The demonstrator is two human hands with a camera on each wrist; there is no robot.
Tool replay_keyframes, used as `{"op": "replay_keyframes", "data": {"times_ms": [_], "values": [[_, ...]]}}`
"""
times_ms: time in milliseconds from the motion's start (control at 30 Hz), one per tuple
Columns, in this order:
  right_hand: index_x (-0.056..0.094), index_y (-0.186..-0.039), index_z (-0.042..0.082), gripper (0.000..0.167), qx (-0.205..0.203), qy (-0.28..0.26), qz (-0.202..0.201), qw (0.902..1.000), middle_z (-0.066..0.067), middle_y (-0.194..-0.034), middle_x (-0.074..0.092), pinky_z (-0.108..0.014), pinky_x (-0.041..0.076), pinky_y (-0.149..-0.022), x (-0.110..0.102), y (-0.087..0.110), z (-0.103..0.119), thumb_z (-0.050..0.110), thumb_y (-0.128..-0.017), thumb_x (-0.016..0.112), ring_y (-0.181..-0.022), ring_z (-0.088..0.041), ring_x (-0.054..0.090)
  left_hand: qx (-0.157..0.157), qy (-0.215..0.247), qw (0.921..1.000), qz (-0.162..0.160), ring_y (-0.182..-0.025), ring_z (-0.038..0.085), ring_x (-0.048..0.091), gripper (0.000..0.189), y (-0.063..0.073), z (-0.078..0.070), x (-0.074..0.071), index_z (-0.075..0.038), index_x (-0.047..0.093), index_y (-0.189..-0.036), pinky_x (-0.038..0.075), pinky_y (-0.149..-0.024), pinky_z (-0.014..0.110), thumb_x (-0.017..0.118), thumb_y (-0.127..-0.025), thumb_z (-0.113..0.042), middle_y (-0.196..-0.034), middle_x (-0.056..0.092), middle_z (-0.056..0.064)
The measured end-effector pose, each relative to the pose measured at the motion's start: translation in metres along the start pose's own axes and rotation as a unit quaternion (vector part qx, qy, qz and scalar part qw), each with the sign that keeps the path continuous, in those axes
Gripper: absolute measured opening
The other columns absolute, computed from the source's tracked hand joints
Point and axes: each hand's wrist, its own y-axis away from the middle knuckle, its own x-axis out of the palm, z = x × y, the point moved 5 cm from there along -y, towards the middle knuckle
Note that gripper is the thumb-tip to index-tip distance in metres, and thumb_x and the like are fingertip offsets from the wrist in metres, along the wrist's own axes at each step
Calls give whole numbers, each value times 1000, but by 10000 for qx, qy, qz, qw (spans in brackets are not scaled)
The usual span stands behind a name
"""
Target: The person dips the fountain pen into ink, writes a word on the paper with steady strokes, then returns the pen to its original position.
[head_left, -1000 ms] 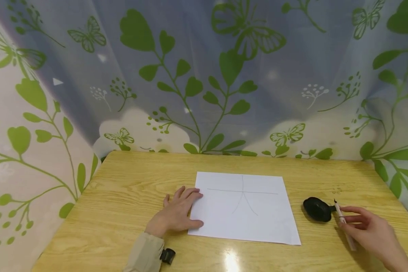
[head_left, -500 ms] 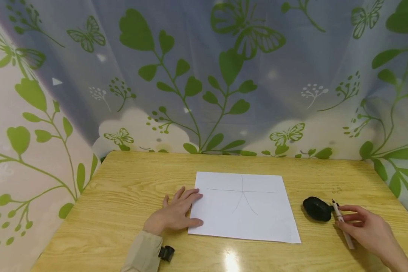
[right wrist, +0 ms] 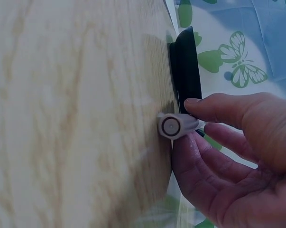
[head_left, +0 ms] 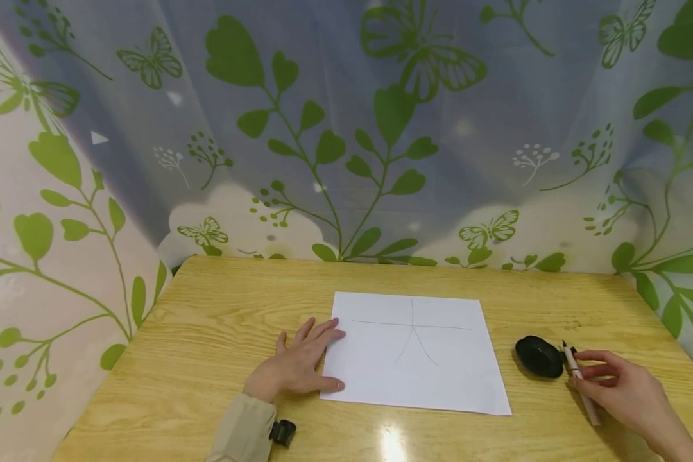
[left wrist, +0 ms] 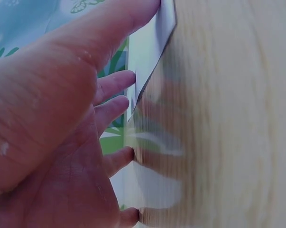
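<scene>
A white sheet of paper (head_left: 375, 372) with thin drawn lines lies on the wooden table. My left hand (head_left: 300, 366) rests with spread fingers across its left edge, thumb and fingertips touching the paper. In the left wrist view the thumb (left wrist: 119, 23) reaches over the sheet's corner. At the right, my right hand (head_left: 629, 388) pinches a pale pen (head_left: 588, 404) with a dark pointed tip, between thumb and fingers. The pen's round back end (right wrist: 171, 126) faces the right wrist camera. Just left of the pen tip sits a small black dish (head_left: 538, 357) with a short handle, partly behind the pen.
The wooden table (head_left: 231, 295) runs back to a curtain (head_left: 346, 160) printed with leaves and butterflies, which also hangs along both sides. A black strap device (head_left: 283, 433) is on the left wrist, by the sleeve (head_left: 245, 427).
My right hand and the pen have shifted slightly to the left, nearer the black dish. The left hand and the paper stay in place.
</scene>
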Motion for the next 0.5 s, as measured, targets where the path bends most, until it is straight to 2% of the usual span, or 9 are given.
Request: {"op": "replay_keyframes", "data": {"times_ms": [167,300,500], "values": [[57,-133,-6,65,-24,20,-20,10000,-19,-104,77,-25,52,-61,-1,0,1,35,-89,80,-82,-21,75,57,12,10000,-1,-160,40,10,79,1,-1,0,-26,39,-155,5,-113,84,75,-89,-49,-172,19,-2],[55,-134,-8,65,39,-68,59,10000,-23,-106,75,-27,55,-61,0,0,0,34,-91,78,-88,-32,76,57,73,9999,-71,-159,40,11,76,1,0,0,-27,38,-156,5,-113,83,73,-91,-49,-173,19,-2],[54,-135,-9,60,-135,10,3,9999,-30,-114,72,-30,59,-61,0,5,0,39,-100,66,-92,-40,75,167,106,9989,-424,-156,46,20,72,5,2,-4,-25,39,-155,14,-111,84,71,-93,-45,-172,21,2]]}}
